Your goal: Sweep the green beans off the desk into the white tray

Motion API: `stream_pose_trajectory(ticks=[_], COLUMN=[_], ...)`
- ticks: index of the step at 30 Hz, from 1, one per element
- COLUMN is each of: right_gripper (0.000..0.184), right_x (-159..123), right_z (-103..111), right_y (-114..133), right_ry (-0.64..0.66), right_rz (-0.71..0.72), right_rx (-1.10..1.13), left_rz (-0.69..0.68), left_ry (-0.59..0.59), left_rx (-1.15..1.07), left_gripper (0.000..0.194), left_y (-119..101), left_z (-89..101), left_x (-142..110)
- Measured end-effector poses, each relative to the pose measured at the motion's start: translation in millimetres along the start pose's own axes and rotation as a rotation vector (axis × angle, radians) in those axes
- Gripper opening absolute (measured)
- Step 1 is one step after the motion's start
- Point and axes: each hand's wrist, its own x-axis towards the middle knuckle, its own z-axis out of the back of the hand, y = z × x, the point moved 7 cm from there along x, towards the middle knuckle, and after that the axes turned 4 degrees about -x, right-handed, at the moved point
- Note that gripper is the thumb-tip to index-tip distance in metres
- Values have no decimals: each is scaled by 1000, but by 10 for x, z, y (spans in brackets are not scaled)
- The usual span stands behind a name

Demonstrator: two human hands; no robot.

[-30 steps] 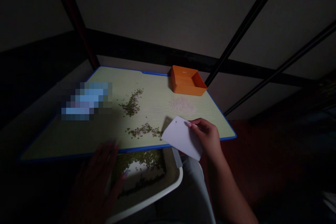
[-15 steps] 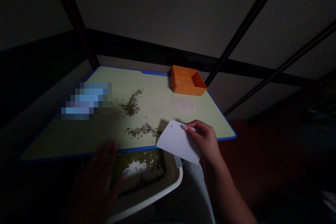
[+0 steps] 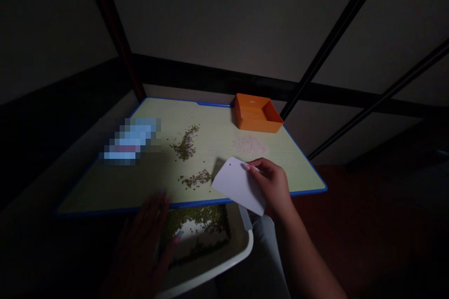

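Note:
My right hand [image 3: 271, 182] pinches a white plastic dough scraper [image 3: 238, 184], which has a small hole in one corner. It is tilted over the table's front edge. Left of its blade lies a small patch of green beans [image 3: 196, 179], apparently mung beans, and farther back a larger heap [image 3: 185, 145]. In deep shade, my left hand [image 3: 145, 233] grips the left side of a white basin [image 3: 249, 243], thumb inside and fingertips by the table edge. Green beans [image 3: 206, 215] cover part of the basin's floor. White grains like rice [image 3: 249, 145] lie beyond the scraper.
An orange open bin [image 3: 259, 119] stands at the back right of the pale table [image 3: 280, 168], which has a blue rim. A pixelated light-blue item [image 3: 131, 140] lies at the left. Dark panelled walls [image 3: 210, 23] rise behind.
The view has shifted, so the table and basin sit slightly farther right and lower. My right hand keeps hold of the scraper, its blade now a little closer to the near bean patch.

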Motion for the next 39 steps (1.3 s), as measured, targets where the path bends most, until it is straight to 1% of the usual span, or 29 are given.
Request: stream_pose_trajectory(ticks=[8,14,19,25,31,33,35,37,39], right_gripper=[25,24,25,24,29,32,31,26,20], right_x=[-42,-112,-202,-287,-406,-482,-585,-708,-833], right_z=[-172,-219,-196,-9,202,325,477,632,741], right_y=[65,87,121,127,93,102,106,101,107], right_ry=[96,157,191,139,79,17,-72,-170,-232], right_rz=[34,39,34,28,31,60,102,158,241], right_rx=[-15,-24,-2,-25,-75,-93,-111,-143,-210], left_rz=[-34,-92,-94,-52,-28,-22,-26,-21,-4], left_ry=[-65,-121,-115,-81,-50,-40,-41,-43,-39], left_rx=[116,163,152,105,85,76,73,72,70], left_gripper=[70,71,71,71,71,72,72,72,72], left_y=[-60,-111,-107,-71,-42,-30,-29,-25,-14], left_z=[77,147,153,106,86,74,69,66,58], left_x=[-22,-31,-30,-34,-45,-49,-51,-52,-52])
